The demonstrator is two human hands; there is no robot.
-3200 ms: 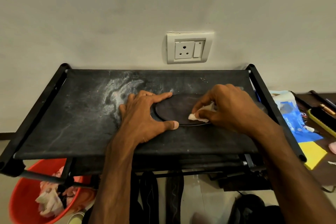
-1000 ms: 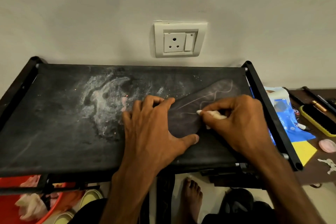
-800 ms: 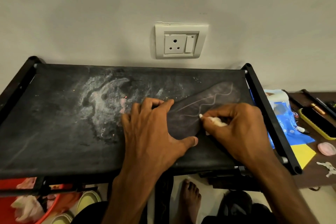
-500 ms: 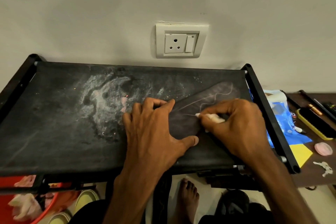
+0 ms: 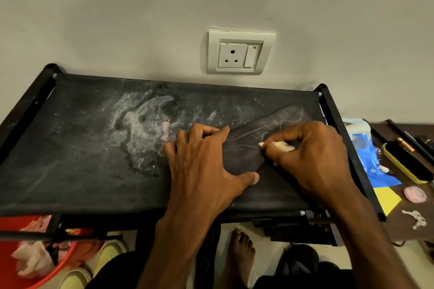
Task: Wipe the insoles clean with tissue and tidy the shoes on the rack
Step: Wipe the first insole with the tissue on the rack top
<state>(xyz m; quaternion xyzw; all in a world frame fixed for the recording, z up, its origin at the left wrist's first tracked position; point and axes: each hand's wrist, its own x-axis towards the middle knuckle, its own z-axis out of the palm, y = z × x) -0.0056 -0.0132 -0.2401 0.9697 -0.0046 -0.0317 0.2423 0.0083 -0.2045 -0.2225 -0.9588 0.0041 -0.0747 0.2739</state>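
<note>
A dark insole [image 5: 249, 145] with pale wavy lines lies slanted on the black fabric top of the shoe rack [image 5: 77, 171], toward its right side. My left hand [image 5: 202, 166] lies flat on the insole's near left end, fingers spread and thumb stretched out to the right. My right hand [image 5: 312, 157] pinches a small wad of white tissue [image 5: 279, 146] and presses it on the insole's middle. A dusty white smear [image 5: 143, 129] covers the rack top left of my hands.
A red tub [image 5: 35, 263] with crumpled tissues sits on the floor at lower left beside yellow shoes [image 5: 110, 251]. Dark shoes [image 5: 298, 263] lie below the rack. To the right a brown surface holds a blue packet [image 5: 368, 159], a brush [image 5: 406, 164] and a pink pad [image 5: 414, 194]. A wall socket [image 5: 239, 54] is behind.
Since 3.2 s ago the insole has turned from lying level to slanting up to the right, showing pale lines. Over the last second my right hand has rubbed the tissue slightly back and forth; my left hand stays.
</note>
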